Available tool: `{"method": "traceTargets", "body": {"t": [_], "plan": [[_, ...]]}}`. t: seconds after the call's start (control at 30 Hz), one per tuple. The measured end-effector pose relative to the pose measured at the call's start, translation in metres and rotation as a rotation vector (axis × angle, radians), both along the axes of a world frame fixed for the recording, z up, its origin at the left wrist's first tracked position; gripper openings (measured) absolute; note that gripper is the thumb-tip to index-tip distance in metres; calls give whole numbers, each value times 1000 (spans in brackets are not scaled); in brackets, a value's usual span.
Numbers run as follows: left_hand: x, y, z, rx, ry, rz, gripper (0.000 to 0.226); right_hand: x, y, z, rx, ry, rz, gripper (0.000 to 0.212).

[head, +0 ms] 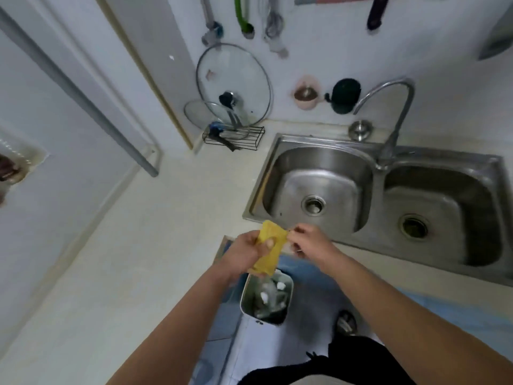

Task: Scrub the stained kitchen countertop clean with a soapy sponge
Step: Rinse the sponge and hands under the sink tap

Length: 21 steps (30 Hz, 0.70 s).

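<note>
My left hand (247, 252) grips a yellow sponge (270, 247) held in the air over the counter's front edge, my thumb pressed into its face. My right hand (308, 237) pinches something thin and clear at the sponge's right edge; it looks like wrapping, but it is too blurred to tell. The cream countertop (155, 245) spreads to the left of both hands, and no stain shows plainly at this sharpness.
A steel double sink (383, 162) with a curved tap (394, 112) lies to the right. Glass pot lids (233, 81) lean in a black wire rack (236, 137) at the back. Utensils hang on the wall. A small bin (268, 297) stands on the blue floor below.
</note>
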<state>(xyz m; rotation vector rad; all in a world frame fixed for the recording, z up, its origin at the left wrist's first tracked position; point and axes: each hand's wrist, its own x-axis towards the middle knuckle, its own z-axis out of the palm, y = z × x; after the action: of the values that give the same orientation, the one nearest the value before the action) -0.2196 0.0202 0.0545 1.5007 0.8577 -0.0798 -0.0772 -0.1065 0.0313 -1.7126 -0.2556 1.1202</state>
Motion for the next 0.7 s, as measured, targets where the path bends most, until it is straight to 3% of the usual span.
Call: {"method": "traceTargets", "body": {"t": [0.13,0.2,0.27,0.33,0.4,0.43,0.47,0.57,0.7], "plan": [[75,-24,10,151,108,-80,23,80,-46,-7,-47,-6,-19,11],[102,-39,18,0,81,-71,26,121,-65,-9,-109,-59,-41,9],[122,-50,26,-185,11,-76,37,167,-77,-18,-199,-233,-58,16],[138,-55,30,-264,-24,-110,49,217,-87,-27,-307,-421,-63,22],[161,-53,28,-269,-28,-96,56,264,-96,-26,-404,-587,-122,11],[175,-51,26,-244,-20,-73,56,284,-100,-22,-452,-664,-155,12],[188,-49,24,-204,-18,-55,52,301,-102,-14,-506,-727,-143,29],[240,-39,19,-73,5,-21,24,349,-95,-2,-637,-866,14,48],[304,-13,9,98,94,-50,32,386,-75,-14,-740,-849,260,36]]}}
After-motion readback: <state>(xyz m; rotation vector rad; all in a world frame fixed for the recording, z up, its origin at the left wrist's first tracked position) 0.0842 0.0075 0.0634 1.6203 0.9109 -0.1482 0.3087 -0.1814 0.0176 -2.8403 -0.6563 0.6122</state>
